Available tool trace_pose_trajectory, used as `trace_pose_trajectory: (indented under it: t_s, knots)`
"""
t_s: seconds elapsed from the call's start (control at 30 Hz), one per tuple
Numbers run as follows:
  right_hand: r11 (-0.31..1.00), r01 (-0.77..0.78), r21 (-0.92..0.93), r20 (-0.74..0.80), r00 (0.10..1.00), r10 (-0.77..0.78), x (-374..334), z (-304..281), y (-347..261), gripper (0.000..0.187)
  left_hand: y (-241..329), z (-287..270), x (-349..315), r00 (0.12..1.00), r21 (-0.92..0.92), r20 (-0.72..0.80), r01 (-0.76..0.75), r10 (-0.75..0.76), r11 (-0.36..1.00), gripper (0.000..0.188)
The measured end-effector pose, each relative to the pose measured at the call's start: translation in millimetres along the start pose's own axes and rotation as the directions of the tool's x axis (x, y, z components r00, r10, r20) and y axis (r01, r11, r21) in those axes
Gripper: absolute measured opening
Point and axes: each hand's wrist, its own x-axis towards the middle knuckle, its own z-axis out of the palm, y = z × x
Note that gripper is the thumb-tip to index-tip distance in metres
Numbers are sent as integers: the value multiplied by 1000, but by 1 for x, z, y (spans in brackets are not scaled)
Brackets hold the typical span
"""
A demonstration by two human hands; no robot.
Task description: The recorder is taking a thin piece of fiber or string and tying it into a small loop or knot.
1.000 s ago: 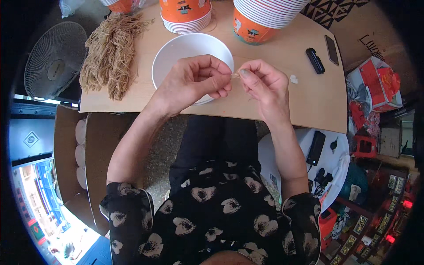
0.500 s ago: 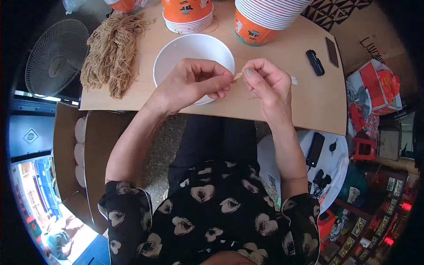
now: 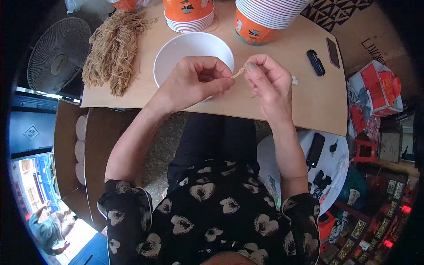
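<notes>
Between my two hands stretches a short length of tan cord [image 3: 239, 73], which looks twisted or looped. My left hand [image 3: 187, 84] pinches one end between thumb and fingertips, in front of a white bowl [image 3: 174, 49]. The other end is pinched by my right hand [image 3: 270, 81], whose remaining fingers are curled. Both hands are raised over the near part of the table. A thick bundle of loose tan cords [image 3: 114, 51] lies to the left of the bowl. My left forearm hides the bowl's near side.
Stacked orange paper tubs [image 3: 263, 26] and another orange stack [image 3: 187, 13] stand along the far side of the wooden table [image 3: 324, 104]. A black case [image 3: 315, 62] and a phone [image 3: 332, 52] lie at the right. An open carton [image 3: 70, 145] and a fan [image 3: 57, 62] are on the left.
My hands have drawn slightly apart, and more of the cord shows between the fingertips. At lower left, a person outside the doorway has shifted position.
</notes>
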Motion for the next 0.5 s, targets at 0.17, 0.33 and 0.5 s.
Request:
trace_pose_trajectory:
  t_s: [0.17,0.33,0.5]
  knots:
    - [1000,0,13,5,1000,0,0,0,0,19,0,1,1,1000,48,-7,25,-25,999,12]
    - [1000,20,16,22,1000,-20,2,-1,3,18,7,0,-2,999,-15,-20,46,-47,999,15]
    - [999,26,43,34,999,-28,4,6,4,18,8,0,-6,999,24,-52,15,-14,1000,14]
